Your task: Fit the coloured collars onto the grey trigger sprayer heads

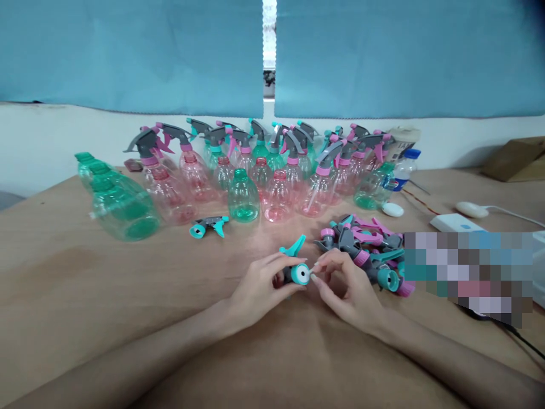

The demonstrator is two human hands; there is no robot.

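My left hand (258,288) is wrapped round a grey and teal trigger spray head (301,275). Its teal collar points toward me, showing a white disc with a dark hole in the centre. Right beside the collar, the thumb and fingertips of my right hand (352,291) are pinched together; what they hold, if anything, is too small to make out. Another teal trigger spray head (209,226) lies on the table beyond my left hand. A heap of grey, pink and teal spray heads (361,241) lies just behind my right hand.
Several pink and green bottles, some topped with spray heads, crowd the table's back, among them an uncapped green bottle (244,196). Green bottles (123,204) stand at left. At right are a soda bottle (404,170), a white box (457,223), cables and a cardboard box (517,160).
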